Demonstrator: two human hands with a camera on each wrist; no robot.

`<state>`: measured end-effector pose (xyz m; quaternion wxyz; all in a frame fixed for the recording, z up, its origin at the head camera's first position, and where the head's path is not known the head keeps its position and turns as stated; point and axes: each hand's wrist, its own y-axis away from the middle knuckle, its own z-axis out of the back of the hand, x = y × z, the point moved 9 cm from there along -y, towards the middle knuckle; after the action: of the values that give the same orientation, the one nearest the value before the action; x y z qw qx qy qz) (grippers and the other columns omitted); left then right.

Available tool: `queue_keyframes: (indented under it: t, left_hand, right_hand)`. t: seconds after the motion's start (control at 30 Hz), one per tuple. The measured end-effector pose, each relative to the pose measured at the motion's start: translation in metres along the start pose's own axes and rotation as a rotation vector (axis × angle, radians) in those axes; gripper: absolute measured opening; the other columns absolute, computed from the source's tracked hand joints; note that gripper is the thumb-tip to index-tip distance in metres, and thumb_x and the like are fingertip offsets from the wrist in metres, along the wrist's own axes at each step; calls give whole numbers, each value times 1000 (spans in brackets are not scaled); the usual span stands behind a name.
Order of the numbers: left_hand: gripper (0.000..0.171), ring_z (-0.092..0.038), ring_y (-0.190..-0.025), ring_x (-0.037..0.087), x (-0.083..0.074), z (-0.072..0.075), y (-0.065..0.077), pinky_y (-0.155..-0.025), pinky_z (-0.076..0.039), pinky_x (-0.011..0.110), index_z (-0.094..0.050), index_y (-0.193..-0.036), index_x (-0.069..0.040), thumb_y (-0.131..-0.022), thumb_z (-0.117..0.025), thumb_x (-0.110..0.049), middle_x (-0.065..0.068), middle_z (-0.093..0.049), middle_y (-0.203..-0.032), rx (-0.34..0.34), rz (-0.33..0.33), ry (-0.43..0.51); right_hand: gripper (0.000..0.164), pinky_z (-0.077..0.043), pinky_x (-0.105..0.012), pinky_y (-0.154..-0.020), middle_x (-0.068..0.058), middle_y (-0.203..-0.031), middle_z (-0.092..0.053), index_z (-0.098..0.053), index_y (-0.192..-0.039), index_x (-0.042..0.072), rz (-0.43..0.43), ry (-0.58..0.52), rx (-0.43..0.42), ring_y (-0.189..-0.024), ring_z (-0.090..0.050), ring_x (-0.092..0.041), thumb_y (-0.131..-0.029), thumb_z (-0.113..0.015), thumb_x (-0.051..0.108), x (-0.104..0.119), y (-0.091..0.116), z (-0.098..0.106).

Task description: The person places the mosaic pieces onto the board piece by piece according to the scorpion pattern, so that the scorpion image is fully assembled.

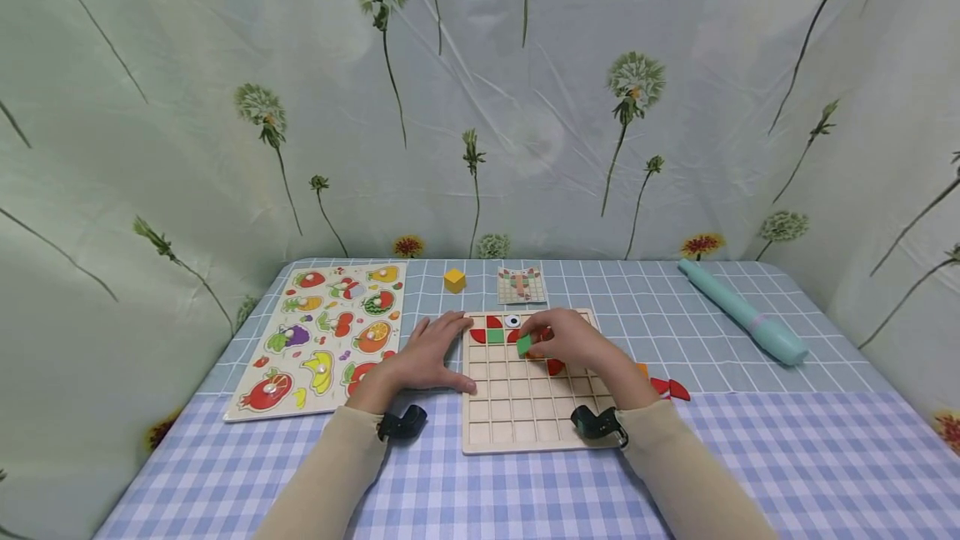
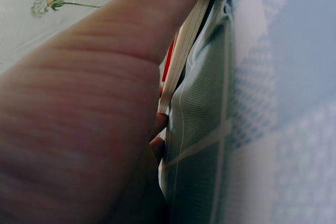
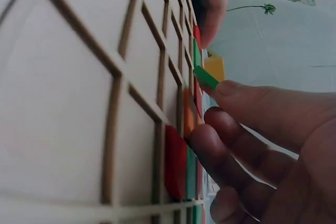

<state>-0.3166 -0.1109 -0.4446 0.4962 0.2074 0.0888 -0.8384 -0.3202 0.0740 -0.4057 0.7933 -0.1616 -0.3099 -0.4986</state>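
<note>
A wooden grid board (image 1: 510,407) lies in front of me, with red, green and orange pieces and a white eye piece (image 1: 512,321) in its upper rows. My right hand (image 1: 562,338) pinches a green square piece (image 1: 523,346) between thumb and fingers, tilted over the upper part of the grid. In the right wrist view the same green piece (image 3: 206,77) shows edge-on at the thumb tip. My left hand (image 1: 433,354) rests along the board's left edge, fingers spread and thumb touching the rim. Part of the board's top right is hidden behind the right hand.
A fruit puzzle board (image 1: 337,373) lies to the left. Behind the grid stand a yellow cube (image 1: 454,280) and a small pattern card (image 1: 521,285). Loose red pieces (image 1: 678,390) lie right of the board, partly behind the right forearm. A teal cylinder (image 1: 742,311) lies at the far right.
</note>
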Motion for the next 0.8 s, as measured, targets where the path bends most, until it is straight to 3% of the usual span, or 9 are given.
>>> queue_keyframes:
  t: [0.8]
  left_hand:
    - [105, -22, -154, 29, 1, 0, 0, -126, -5, 60, -34, -155, -14, -73, -81, -60, 9, -28, -164, 0, -2, 4]
  right_hand:
    - [19, -50, -28, -73, 3, -86, -65, -74, -105, 14, 40, 68, -5, -78, -55, -11, -87, -77, 10, 6, -8, -15]
